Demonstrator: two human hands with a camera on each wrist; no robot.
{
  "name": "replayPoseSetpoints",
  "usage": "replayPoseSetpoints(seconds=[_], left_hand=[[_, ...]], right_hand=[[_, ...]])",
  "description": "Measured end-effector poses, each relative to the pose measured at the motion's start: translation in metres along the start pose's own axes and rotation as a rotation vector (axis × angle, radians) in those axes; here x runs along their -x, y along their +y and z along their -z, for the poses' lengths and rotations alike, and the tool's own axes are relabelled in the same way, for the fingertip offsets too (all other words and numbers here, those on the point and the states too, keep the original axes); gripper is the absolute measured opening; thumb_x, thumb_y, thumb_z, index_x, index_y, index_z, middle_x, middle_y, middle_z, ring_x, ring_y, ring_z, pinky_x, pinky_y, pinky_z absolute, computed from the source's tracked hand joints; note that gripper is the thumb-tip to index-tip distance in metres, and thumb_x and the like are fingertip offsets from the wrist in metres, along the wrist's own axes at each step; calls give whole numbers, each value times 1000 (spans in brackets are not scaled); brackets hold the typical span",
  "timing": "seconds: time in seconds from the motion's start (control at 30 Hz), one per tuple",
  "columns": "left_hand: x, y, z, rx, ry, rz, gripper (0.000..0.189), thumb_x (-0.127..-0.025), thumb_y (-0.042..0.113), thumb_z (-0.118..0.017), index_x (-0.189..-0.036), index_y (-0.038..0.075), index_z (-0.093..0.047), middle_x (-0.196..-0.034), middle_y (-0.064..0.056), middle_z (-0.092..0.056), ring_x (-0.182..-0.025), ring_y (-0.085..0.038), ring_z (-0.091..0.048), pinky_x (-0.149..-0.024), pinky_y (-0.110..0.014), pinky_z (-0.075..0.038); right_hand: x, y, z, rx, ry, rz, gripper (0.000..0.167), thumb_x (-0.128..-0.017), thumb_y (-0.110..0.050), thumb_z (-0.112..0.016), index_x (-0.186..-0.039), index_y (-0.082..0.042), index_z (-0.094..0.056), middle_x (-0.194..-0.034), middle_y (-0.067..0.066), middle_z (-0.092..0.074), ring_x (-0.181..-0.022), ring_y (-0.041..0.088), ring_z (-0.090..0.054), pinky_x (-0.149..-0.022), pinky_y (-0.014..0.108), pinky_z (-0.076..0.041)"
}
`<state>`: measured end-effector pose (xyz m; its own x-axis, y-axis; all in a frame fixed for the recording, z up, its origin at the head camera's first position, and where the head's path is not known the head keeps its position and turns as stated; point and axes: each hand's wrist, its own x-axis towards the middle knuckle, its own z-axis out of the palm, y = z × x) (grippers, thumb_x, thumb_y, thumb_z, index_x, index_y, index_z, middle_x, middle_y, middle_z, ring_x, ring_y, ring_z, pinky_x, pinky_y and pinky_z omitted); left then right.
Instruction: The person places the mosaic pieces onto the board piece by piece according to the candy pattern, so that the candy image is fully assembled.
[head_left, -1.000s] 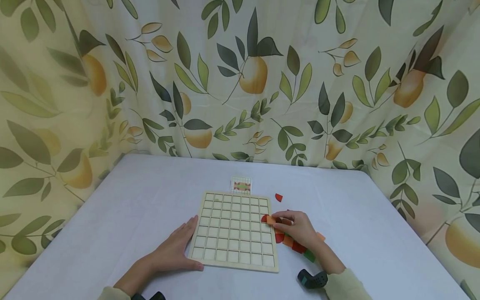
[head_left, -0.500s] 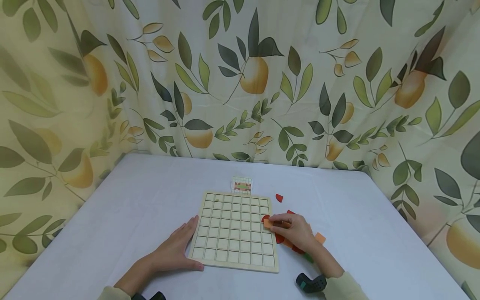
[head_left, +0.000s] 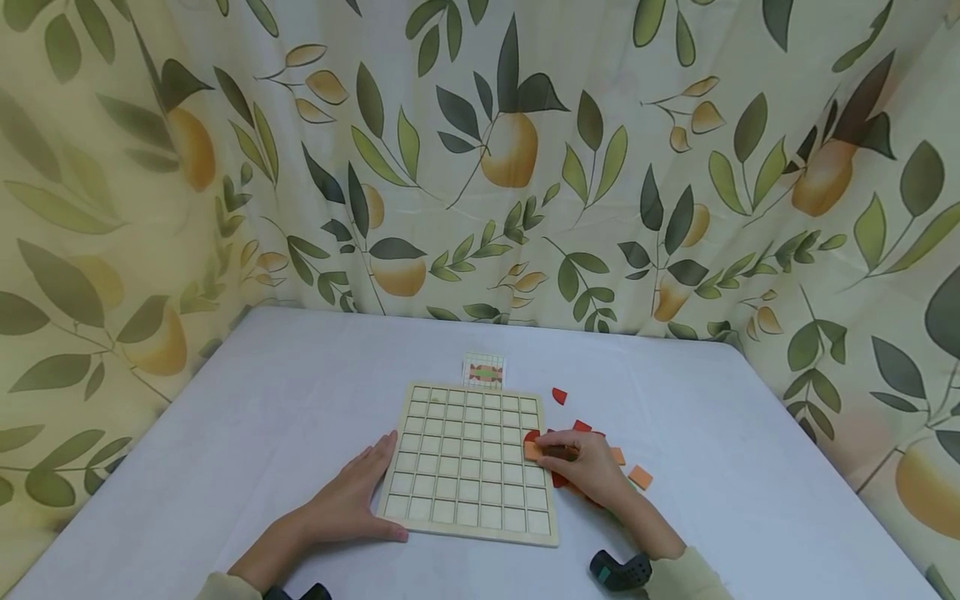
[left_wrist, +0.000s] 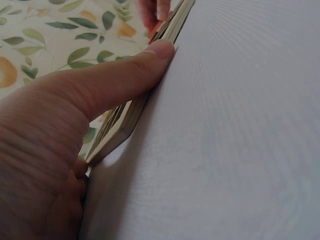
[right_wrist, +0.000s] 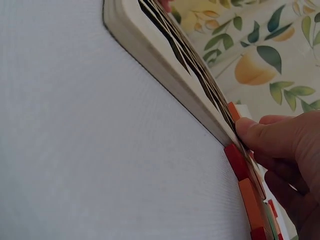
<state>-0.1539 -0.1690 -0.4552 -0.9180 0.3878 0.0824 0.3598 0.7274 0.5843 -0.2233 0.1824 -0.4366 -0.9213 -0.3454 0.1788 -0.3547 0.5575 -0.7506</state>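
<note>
A square wooden grid board lies on the table. My left hand rests at its left side, straight fingers along the left edge and the thumb against the front edge near the corner. With thumb and fingertips, my right hand pinches an orange square tile at a cell in the board's right-hand column. Just behind that tile, a red rounded tile sits in the same column. In the right wrist view, the thumb presses by the board's edge, partly covering the orange tile.
Loose red, orange and green tiles lie right of the board, partly under my right hand, including an orange tile. A red quarter-round tile lies farther back. A pattern card lies behind the board. A patterned curtain surrounds the table.
My right hand has moved slightly left and toward me, bringing the orange tile from over the board's right edge down to the cell before the red tile. The left hand stays put.
</note>
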Motion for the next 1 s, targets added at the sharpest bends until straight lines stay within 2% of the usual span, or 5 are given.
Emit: replayPoseSetpoints(seconds=[0.2,1.0], left_hand=[[1,-1,0,-14,1,0,130,-56,73,-68,-147,2,-8,-151,-13,-14,-137,-25,-13,-109,-43,-13],[0,0,0,-2,-4,13,130,-56,74,-68,-147,2,-7,-151,-12,-14,-137,-25,-13,-109,-43,-13]], right_hand=[[1,1,-2,12,1,10,24,-75,-18,-76,-99,-16,-72,-97,-2,-67,-86,10,-62,-75,24,-51],[2,-1,-3,59,5,-23,26,-75,-17,-76,-101,-16,-73,-98,-4,-68,-92,13,-60,-75,25,-50]])
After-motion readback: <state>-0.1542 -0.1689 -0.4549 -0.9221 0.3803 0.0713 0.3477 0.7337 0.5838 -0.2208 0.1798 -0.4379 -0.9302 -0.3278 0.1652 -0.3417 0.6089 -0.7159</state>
